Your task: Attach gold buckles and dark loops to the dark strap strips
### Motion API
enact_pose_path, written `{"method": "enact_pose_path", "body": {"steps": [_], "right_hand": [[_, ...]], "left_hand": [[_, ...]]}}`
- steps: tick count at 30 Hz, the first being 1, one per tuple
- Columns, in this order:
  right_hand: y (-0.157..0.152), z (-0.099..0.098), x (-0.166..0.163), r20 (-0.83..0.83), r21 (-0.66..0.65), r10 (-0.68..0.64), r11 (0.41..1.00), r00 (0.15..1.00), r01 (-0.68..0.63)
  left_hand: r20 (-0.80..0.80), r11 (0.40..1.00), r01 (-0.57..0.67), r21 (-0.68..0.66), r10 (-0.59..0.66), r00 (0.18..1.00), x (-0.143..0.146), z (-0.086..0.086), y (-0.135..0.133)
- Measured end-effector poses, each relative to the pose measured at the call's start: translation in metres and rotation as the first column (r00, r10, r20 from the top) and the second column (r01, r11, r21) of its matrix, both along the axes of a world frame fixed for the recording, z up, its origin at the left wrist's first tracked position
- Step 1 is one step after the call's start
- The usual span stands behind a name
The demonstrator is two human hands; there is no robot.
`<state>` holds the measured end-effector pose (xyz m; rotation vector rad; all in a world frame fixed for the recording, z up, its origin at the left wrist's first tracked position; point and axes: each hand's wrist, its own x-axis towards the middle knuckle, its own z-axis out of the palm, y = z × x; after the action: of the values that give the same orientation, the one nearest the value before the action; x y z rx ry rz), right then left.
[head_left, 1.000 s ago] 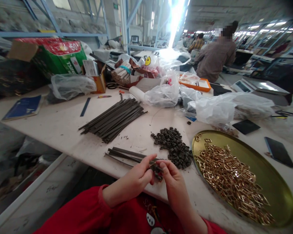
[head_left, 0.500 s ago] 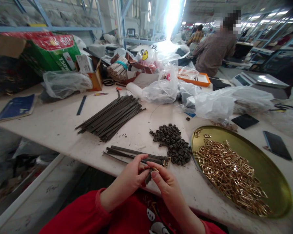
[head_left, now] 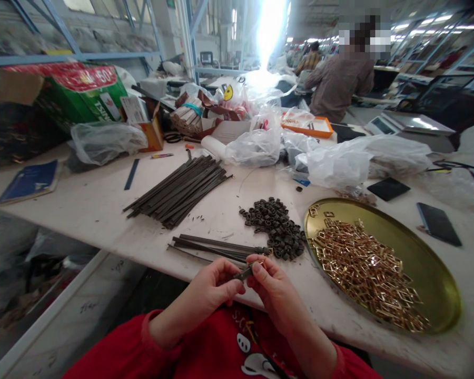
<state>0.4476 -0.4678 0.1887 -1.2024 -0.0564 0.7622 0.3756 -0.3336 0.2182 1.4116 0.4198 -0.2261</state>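
Observation:
At the table's front edge my left hand (head_left: 216, 284) pinches a dark strap (head_left: 244, 273) near its end. My right hand (head_left: 272, 284) grips the same strap, with a small gold buckle (head_left: 259, 261) at its fingertips, partly covered by them. Just beyond my hands lie several dark straps (head_left: 217, 243) with buckles at their right ends. A heap of small dark loops (head_left: 274, 226) sits behind and right of them. To the right, gold rectangular buckles (head_left: 367, 268) fill much of a round gold tray (head_left: 430, 263). A larger bundle of dark straps (head_left: 177, 192) rests at left centre.
Clear plastic bags (head_left: 339, 160) and an orange box (head_left: 308, 125) line the table's back. A phone (head_left: 439, 223) and a dark pad (head_left: 388, 188) lie beyond the tray. A blue booklet (head_left: 29, 180) is at far left. A person (head_left: 335, 84) sits beyond the table.
My hands have drawn slightly apart and the strap between them has turned from hanging downward to nearly level. The camera view has shifted a little.

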Motion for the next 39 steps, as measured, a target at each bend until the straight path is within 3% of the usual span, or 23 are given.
{"method": "enact_pose_path", "body": {"steps": [4, 8, 11, 17, 20, 26, 29, 32, 36, 39], "right_hand": [[-0.001, 0.006, 0.002, 0.176, -0.114, 0.052, 0.993, 0.983, -0.032], [-0.004, 0.008, 0.002, 0.161, -0.126, 0.204, 0.975, 0.966, -0.185], [-0.007, 0.006, 0.002, 0.223, -0.184, 0.245, 0.961, 0.944, -0.206], [-0.017, 0.003, 0.009, 0.564, -0.422, 0.390, 0.894, 0.728, -0.152], [-0.022, 0.004, 0.010, 0.576, -0.461, 0.454, 0.867, 0.680, -0.189], [-0.031, 0.003, 0.003, 0.478, -0.404, 0.487, 0.861, 0.731, -0.309], [-0.033, -0.004, -0.002, 0.505, -0.346, 0.410, 0.902, 0.759, -0.257], [-0.032, -0.012, -0.005, 0.538, -0.319, 0.352, 0.926, 0.766, -0.202], [-0.032, -0.016, -0.006, 0.518, -0.289, 0.355, 0.929, 0.778, -0.231], [-0.036, -0.016, -0.005, 0.469, -0.263, 0.347, 0.933, 0.812, -0.246]], "left_hand": [[0.002, 0.999, 0.007, -0.053, -0.007, 1.000, -0.003, 0.004, -0.001], [-0.017, 0.997, 0.015, -0.081, -0.016, 1.000, -0.003, 0.005, -0.002], [-0.038, 0.991, 0.031, -0.133, -0.036, 0.999, -0.004, 0.003, -0.001], [-0.072, 0.982, 0.036, -0.183, -0.050, 0.996, -0.004, -0.001, 0.001], [-0.076, 0.980, 0.062, -0.188, -0.077, 0.994, -0.001, -0.002, -0.001], [-0.084, 0.972, 0.129, -0.198, -0.148, 0.985, 0.001, -0.008, -0.007], [-0.095, 0.966, 0.253, -0.046, -0.257, 0.962, -0.001, -0.007, -0.006], [-0.082, 0.896, 0.395, 0.203, -0.387, 0.919, -0.002, -0.001, -0.004], [-0.057, 0.806, 0.419, 0.417, -0.437, 0.897, 0.000, 0.006, -0.006], [-0.059, 0.756, 0.426, 0.498, -0.461, 0.886, 0.002, 0.010, -0.010]]}}
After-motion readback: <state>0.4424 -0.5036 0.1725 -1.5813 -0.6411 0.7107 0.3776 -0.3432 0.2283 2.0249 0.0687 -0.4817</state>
